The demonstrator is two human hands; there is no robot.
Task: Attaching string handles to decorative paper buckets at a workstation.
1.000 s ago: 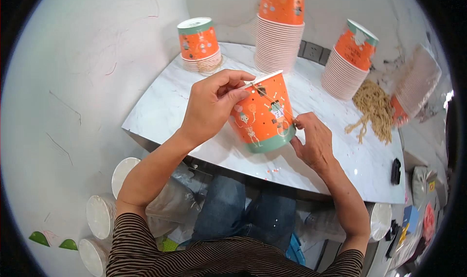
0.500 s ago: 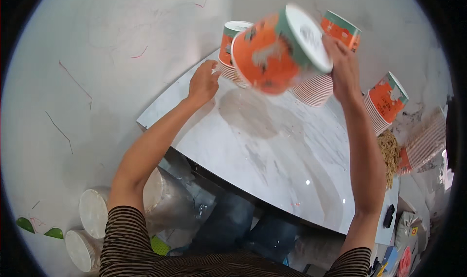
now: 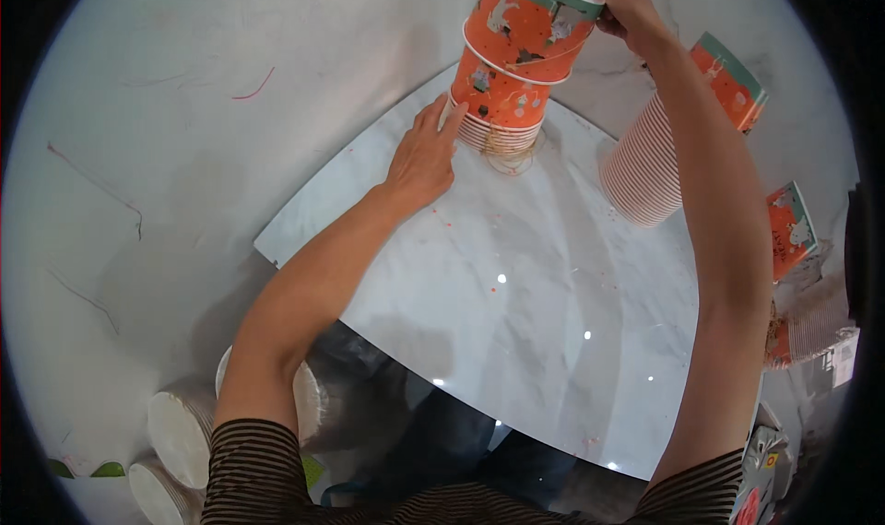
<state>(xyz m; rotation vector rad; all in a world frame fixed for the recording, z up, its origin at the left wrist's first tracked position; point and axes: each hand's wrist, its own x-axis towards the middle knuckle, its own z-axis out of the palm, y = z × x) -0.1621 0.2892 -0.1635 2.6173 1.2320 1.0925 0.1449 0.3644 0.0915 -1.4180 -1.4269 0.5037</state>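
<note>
My right hand grips the base of an upside-down orange paper cup with a teal rim band, set over the top of a short stack of like cups at the far side of the white marble table. My left hand rests flat on the table with its fingertips against the left side of that stack's lower rims. A loose ring of thin string or rubber bands lies around the foot of the stack.
A taller tilted stack of the same cups stands to the right, and further cups lie at the right edge. Stacks of white lids or cups sit on the floor at the lower left. My knees are under the table's near edge.
My right hand has carried the orange cup from the air down onto the far stack. My left hand has slid over to the stack's side. The view has shifted forward.
</note>
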